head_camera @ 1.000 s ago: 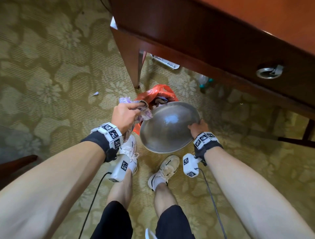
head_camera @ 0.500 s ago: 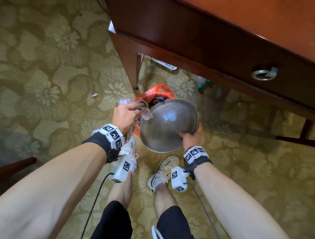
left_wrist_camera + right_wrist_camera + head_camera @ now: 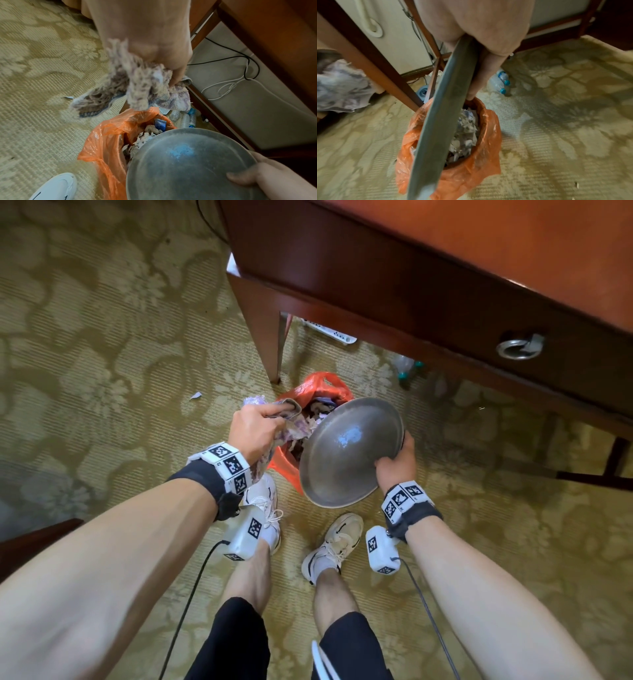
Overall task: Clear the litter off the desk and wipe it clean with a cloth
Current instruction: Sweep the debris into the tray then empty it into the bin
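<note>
Over the orange-lined bin, the right hand grips the tilted metal plate, hiding litter; left hand clutches the cloth.

Plastic bottles lie on the patterned carpet under a drawer's ring pull, near tangled cables.

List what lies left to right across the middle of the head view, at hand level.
scrap of paper → left hand gripping the cloth → metal plate tilted over the orange bin bag → right hand
</note>
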`<state>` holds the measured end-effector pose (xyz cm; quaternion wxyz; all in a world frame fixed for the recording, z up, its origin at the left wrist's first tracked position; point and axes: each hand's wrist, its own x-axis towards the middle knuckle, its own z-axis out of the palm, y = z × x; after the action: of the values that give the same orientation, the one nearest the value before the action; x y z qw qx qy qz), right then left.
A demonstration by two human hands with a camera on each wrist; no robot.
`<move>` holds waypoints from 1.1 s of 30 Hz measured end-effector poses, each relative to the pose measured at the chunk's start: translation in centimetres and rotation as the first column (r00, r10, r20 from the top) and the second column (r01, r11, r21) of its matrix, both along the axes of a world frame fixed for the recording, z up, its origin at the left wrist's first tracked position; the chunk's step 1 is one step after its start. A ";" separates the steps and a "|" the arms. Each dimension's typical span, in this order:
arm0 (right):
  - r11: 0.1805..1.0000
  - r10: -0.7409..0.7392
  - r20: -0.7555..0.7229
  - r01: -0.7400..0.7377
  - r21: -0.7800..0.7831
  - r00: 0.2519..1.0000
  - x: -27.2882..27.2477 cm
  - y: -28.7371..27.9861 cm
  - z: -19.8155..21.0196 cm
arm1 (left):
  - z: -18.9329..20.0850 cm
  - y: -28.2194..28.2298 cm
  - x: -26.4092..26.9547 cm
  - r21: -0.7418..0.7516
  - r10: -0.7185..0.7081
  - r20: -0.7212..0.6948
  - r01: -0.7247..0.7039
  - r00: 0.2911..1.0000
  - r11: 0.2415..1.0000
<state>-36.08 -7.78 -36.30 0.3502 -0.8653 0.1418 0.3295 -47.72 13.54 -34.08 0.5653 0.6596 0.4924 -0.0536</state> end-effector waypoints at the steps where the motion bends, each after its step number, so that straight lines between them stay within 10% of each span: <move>1: 0.998 0.042 0.005 -0.042 -0.041 0.999 0.2 0.2 0.4 | 0.3 -0.1 0.1 -0.010 0.005 0.008 -0.005 1.000 1.000; 33: 0.877 0.428 0.017 -0.411 -0.249 0.903 -1.6 3.7 3.0 | -4.2 -0.1 0.5 -0.030 -0.020 0.056 0.022 0.998 0.999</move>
<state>-37.67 -4.08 -33.28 0.1683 -0.9224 -0.0230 0.3468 -47.23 13.42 -38.28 0.5883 0.6572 0.4686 -0.0487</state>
